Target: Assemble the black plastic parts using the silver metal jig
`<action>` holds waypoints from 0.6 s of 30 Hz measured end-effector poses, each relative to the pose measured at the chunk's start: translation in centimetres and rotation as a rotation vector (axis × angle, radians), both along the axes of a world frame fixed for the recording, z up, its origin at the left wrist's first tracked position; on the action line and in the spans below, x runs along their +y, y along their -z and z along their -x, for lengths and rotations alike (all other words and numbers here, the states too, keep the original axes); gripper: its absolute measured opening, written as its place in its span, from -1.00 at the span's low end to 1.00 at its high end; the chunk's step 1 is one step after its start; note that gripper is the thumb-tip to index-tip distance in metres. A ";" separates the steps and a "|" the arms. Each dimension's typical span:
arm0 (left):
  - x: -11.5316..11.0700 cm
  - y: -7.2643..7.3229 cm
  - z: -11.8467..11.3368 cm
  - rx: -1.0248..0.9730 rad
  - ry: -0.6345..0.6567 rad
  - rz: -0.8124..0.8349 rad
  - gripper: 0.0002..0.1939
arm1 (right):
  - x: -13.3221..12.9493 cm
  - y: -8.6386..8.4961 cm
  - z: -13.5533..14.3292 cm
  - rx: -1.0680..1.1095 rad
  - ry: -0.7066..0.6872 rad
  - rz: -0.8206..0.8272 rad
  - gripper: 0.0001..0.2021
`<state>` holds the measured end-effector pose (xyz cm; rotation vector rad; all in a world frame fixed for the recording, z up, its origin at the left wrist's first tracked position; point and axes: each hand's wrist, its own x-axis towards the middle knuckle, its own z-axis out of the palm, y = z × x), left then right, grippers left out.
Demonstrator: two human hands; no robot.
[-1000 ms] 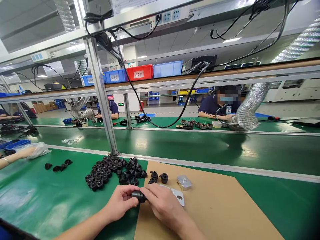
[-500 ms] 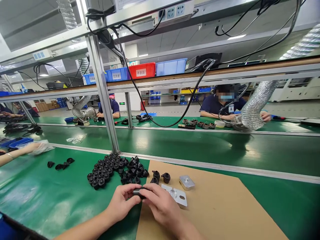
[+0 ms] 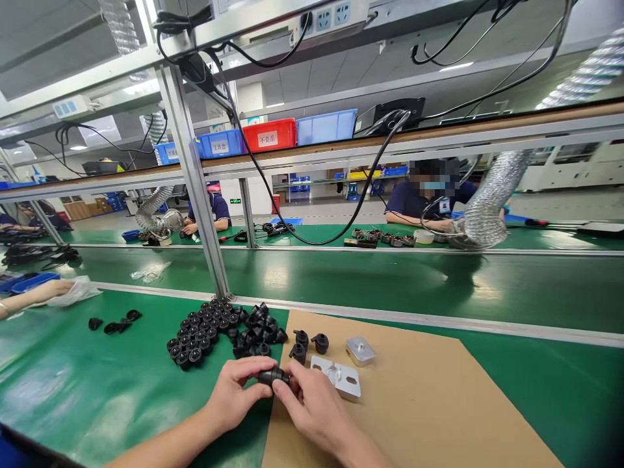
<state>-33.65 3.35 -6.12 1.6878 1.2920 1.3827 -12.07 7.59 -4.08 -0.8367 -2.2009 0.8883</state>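
Between my two hands is a black ribbed plastic part (image 3: pixel 273 376), held level above the cardboard's left edge. My left hand (image 3: pixel 237 394) pinches its left end between thumb and fingers. On its right end, my right hand (image 3: pixel 314 398) is closed, with the thumb along the near side. Just beyond my right hand lies a silver metal block (image 3: pixel 347 380) with a round recess and slots. A smaller metal block (image 3: pixel 361 351) sits behind it. Three black plastic parts with spouts (image 3: pixel 320 343) stand on the cardboard nearby.
Rows of round black parts (image 3: pixel 195 335) and a pile of loose ones (image 3: pixel 257 330) lie on the green mat. Cardboard (image 3: pixel 419 396) covers the right side. A metal post (image 3: pixel 195 182) rises behind. Another person's hand (image 3: pixel 53 290) holds a clear bag at left; a co-worker (image 3: pixel 429 195) sits opposite.
The right fingers have drawn back over the black part, so more of it shows, and the right thumb now presses its near side. The view has shifted slightly.
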 end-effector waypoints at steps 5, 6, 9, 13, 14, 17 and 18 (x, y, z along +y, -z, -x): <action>0.2 0.2 -0.2 -0.061 0.027 0.021 -0.63 | -0.3 0.3 0.7 0.079 -0.014 0.399 -0.32; 0.2 0.2 -0.2 -0.107 0.022 0.050 -0.61 | -0.2 0.2 0.5 0.091 0.012 0.366 -0.34; 0.3 0.3 -0.3 -0.231 0.005 0.138 -0.49 | 0.5 -0.1 -0.5 0.094 0.005 -0.014 -0.72; 0.3 0.0 -0.3 -0.258 0.048 0.176 -0.48 | 1.5 0.5 -1.2 0.059 -0.130 -0.361 -0.54; 0.3 0.0 -0.3 -0.260 0.057 0.175 -0.50 | 1.6 0.9 -1.1 0.072 -0.128 -0.385 -0.56; 0.1 0.2 -0.4 -0.230 0.032 0.095 -0.58 | 1.5 1.6 -0.3 0.158 -0.083 -0.236 -0.68; 0.0 0.3 -0.4 -0.178 0.007 0.045 -0.64 | 1.3 1.7 0.0 0.196 -0.067 -0.110 -0.74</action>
